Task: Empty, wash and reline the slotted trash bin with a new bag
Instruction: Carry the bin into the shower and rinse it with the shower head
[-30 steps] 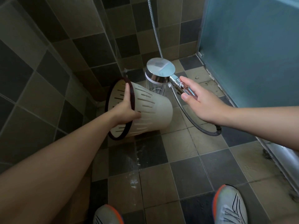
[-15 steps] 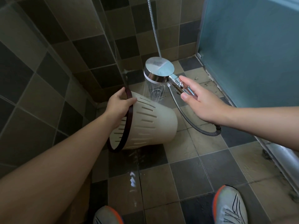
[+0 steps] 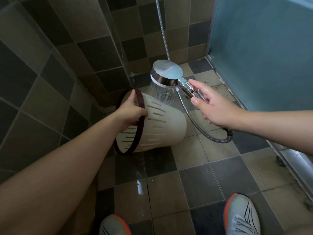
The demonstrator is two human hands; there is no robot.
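The cream slotted trash bin (image 3: 162,126) with a dark brown rim lies tipped on its side above the tiled floor, its mouth facing left toward me. My left hand (image 3: 130,114) grips the rim near its top, fingers inside and thumb on the outer wall. My right hand (image 3: 213,106) holds the chrome handle of the shower head (image 3: 166,72), which sprays water down onto the bin's upper wall. No bag is in view.
The metal shower hose (image 3: 199,129) loops down to the floor right of the bin. Tiled walls close in at the left and back; a blue glass door (image 3: 262,48) with a metal track stands at the right. The floor is wet; my two shoes show at the bottom.
My left hand shifted its grip on the rim and turned the bin, so its mouth faces more to the left. The shower head stayed above it, still spraying.
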